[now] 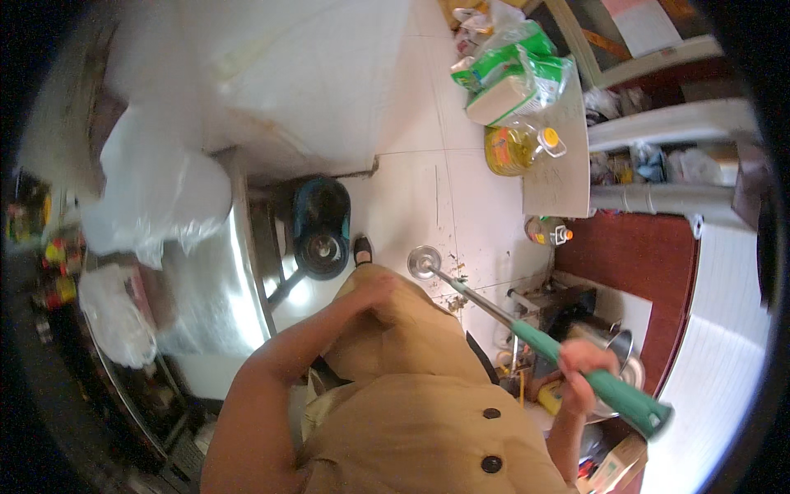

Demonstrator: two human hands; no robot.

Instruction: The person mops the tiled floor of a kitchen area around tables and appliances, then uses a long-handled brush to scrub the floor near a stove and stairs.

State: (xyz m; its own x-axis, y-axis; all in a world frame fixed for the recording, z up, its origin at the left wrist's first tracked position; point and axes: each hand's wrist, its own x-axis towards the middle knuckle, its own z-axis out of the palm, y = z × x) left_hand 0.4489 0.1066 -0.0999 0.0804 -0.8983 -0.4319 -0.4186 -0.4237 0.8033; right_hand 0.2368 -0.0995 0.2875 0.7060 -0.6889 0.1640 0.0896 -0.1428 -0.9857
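My right hand [583,370] is wrapped around the green grip of a spin mop [537,341]. Its metal pole slants down and away to a round metal disc [424,262] over the tiled floor; the mop's fringe cannot be made out. My left hand [379,293] lies against the front of my tan buttoned garment [407,346] near the thigh. It is blurred, and its fingers are hard to tell. Beyond it on the floor stands a dark teal spin-mop bucket [322,207] with a round wringer basket [323,250].
Scraps of debris [458,302] lie on the tiles beside the disc. At right are a large cooking-oil bottle [506,151], a smaller bottle [543,230], green-and-white packages [518,80] and shelving [666,126]. A metal table [210,296] with plastic bags [160,191] stands left.
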